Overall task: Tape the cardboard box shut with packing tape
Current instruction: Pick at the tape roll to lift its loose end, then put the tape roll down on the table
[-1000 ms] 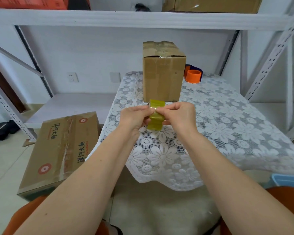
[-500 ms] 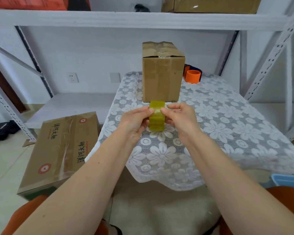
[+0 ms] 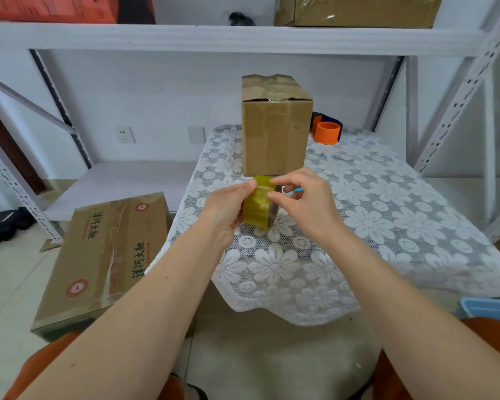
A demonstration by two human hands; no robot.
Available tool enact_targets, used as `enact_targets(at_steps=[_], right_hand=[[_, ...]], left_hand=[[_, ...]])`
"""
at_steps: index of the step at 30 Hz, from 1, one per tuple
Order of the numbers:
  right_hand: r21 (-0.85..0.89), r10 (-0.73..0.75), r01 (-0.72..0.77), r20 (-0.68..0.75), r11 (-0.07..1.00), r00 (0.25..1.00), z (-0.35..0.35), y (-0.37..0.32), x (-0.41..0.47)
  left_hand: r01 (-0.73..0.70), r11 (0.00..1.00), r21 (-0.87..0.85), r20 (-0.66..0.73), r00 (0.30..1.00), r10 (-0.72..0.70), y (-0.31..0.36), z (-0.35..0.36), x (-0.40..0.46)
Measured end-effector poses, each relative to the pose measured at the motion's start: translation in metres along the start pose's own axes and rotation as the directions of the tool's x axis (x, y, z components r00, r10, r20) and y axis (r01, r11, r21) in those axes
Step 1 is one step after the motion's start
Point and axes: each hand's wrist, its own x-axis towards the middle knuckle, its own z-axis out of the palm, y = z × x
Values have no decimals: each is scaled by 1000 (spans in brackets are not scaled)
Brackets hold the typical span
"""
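Observation:
A tall brown cardboard box [image 3: 274, 134] stands upright on the lace-covered table [image 3: 387, 215], its top flaps folded down with some clear tape over them. Just in front of it I hold a roll of yellowish packing tape [image 3: 259, 204] on edge above the cloth. My left hand [image 3: 228, 209] grips the roll from the left side. My right hand [image 3: 303, 200] pinches at the roll's top edge with thumb and forefinger; a thin blue item [image 3: 296, 191] shows between its fingers.
An orange tape roll [image 3: 326, 132] sits behind the box to the right. A large printed cardboard box [image 3: 104, 255] lies on the floor at left. White metal shelving [image 3: 214, 39] surrounds the table. A blue bin edge [image 3: 488, 307] shows at lower right.
The roll has turned in my hands and tilted. My right hand has shifted from gripping the roll's side to pinching at its top edge.

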Motion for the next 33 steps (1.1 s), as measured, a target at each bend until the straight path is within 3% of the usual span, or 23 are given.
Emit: enact_targets(at_steps=[3, 8, 12, 16, 19, 22, 24, 28, 31, 33], right_hand=[[-55, 12, -13, -13, 998, 1000, 0, -1, 2], [-94, 23, -25, -26, 995, 999, -7, -5, 5], [-41, 66, -63, 65, 997, 996, -12, -3, 4], [91, 44, -43, -11, 995, 999, -15, -2, 2], [94, 37, -35, -27, 995, 999, -14, 0, 1], [84, 94, -92, -15, 992, 995, -18, 4, 2], [198, 171, -163, -26, 967, 985, -23, 8, 3], [500, 389, -308, -64, 809, 919, -35, 14, 4], [403, 352, -368, 118, 838, 929, -45, 20, -1], [353, 293, -319, 128, 879, 948, -52, 23, -2]], left_hand=[[-21, 1000, 22, 35, 999, 21, -2, 2, -1], [-95, 994, 59, 231, 970, 79, -4, -2, -5], [-170, 980, 104, 186, 971, 148, -4, -3, -5], [-190, 976, 105, 189, 967, 168, -4, 4, -6], [-214, 968, 128, 209, 960, 185, -4, 10, -7], [-217, 962, 164, 226, 958, 178, -5, 14, -6], [-228, 957, 181, 223, 957, 185, -4, 19, -6], [-215, 975, 63, 168, 965, 202, 2, 36, -4], [-166, 985, -50, 186, 967, 173, 5, 51, 0], [-138, 985, -102, 212, 965, 157, 4, 63, 4]])
